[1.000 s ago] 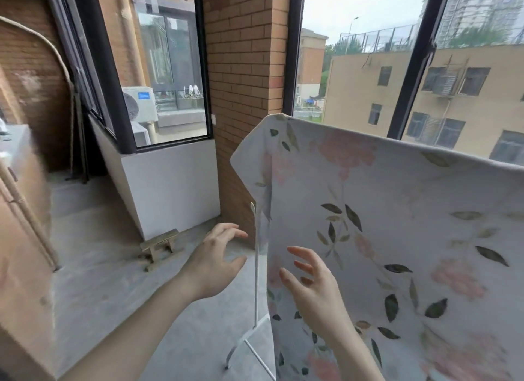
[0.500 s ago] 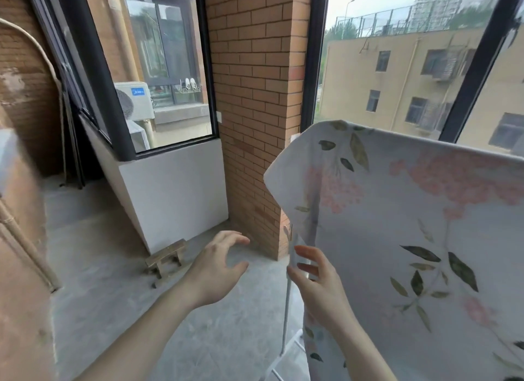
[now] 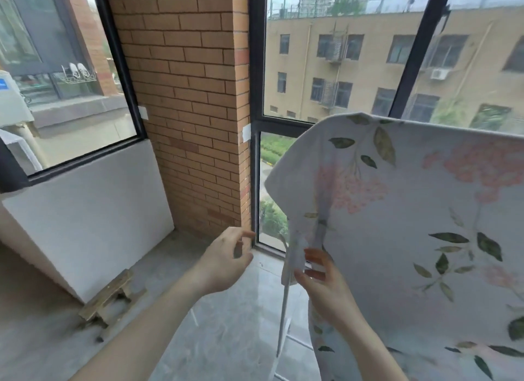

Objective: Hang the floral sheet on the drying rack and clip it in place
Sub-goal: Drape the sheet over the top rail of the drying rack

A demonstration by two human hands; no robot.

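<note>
Head view: floral sheet (image 3: 411,224) draped on drying rack (image 3: 284,304); right hand (image 3: 323,284) pinches its edge, left hand (image 3: 226,261) spread. Next: straighten, clip.

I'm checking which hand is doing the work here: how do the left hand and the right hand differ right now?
The right hand is at the hanging side edge of the floral sheet, fingers against the fabric; the left hand touches nothing and hovers beside it. The right hand is raised with fingers pointing up at the cloth; the left hand's fingers are loosely spread toward the window corner. Both are bare, at similar height, and neither holds a clip.
</note>
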